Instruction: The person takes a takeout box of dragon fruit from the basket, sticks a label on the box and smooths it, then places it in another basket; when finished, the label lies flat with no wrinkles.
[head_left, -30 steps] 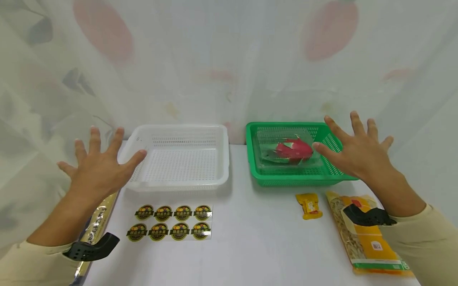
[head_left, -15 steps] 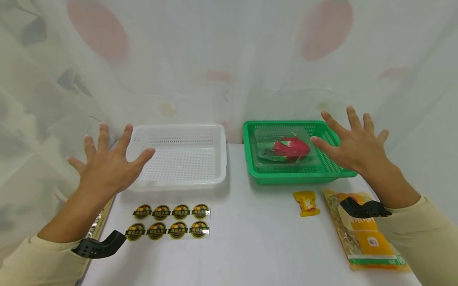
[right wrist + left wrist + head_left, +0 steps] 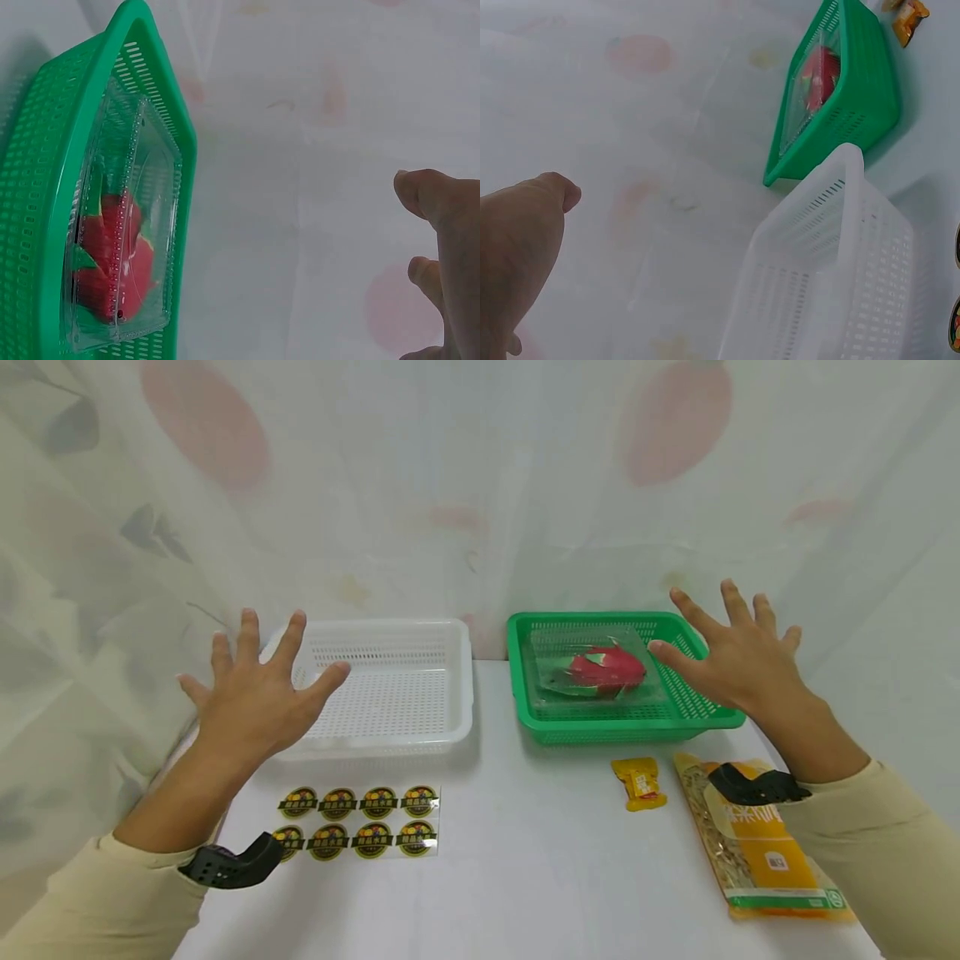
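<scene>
My left hand [image 3: 258, 702] hovers with fingers spread over the left side of a white plastic basket [image 3: 390, 745], holding nothing. Fingers also splayed, my right hand [image 3: 746, 664] is held up at the right end of a green basket [image 3: 600, 732] and grips nothing. Inside the green basket lies a clear plastic box [image 3: 161, 187] with a red dragon fruit [image 3: 611, 670] in it. In front of the white basket is a clear sheet of round fruit stickers [image 3: 372, 839]. The left wrist view shows part of the left hand, apart from both baskets.
A small yellow packet [image 3: 639, 783] sits in front of the green basket. To its right lies a larger yellow and clear food bag [image 3: 765, 852], partly behind the right forearm. A pale printed curtain [image 3: 480, 485] hangs behind the white table [image 3: 517, 860].
My left hand has moved to the right, further over the white basket. The right hand has shifted slightly left and up in view, still spread. The baskets and the other items stay in place.
</scene>
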Demonstrator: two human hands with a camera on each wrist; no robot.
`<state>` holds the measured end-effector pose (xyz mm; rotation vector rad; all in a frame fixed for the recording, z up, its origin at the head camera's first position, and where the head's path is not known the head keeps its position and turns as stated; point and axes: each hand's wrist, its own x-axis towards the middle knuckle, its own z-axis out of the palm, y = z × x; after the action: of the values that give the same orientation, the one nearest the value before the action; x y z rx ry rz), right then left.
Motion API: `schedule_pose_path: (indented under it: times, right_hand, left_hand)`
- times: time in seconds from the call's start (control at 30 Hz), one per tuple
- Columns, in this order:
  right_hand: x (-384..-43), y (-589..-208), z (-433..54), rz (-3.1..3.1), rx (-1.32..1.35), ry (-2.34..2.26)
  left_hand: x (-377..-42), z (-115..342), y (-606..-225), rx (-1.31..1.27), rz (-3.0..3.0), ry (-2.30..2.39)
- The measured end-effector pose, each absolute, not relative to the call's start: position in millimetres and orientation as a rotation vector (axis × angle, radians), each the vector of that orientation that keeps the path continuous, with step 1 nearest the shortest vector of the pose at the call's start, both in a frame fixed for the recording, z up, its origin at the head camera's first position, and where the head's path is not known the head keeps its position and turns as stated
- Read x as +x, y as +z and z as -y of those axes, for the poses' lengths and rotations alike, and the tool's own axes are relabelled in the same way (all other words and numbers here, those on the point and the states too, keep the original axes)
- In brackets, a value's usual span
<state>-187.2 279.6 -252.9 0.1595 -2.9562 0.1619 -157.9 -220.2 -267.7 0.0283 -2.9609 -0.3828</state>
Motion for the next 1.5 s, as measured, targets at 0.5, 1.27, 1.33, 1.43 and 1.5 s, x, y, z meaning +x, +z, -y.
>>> schedule_pose_path:
  times: [0.5, 1.27, 1.33, 1.43, 1.5]
  right_hand:
    - [-188, -256, -283, 2.924, 0.166, 0.194]
    - [-195, -261, -289, 2.924, 0.182, 0.276]
    - [-197, -262, -290, 2.927, 0.176, 0.278]
    - [-199, -264, -292, 2.933, 0.168, 0.27]
    - [-200, -265, -293, 2.936, 0.163, 0.27]
  left_hand:
    - [-161, 198, -272, -0.026, 2.924, -0.452]
    - [-173, 152, -286, -0.12, 2.867, -0.52]
    - [-174, 147, -287, -0.128, 2.877, -0.524]
    - [-175, 140, -288, -0.148, 2.873, -0.538]
    - [-176, 135, -290, -0.166, 2.864, -0.546]
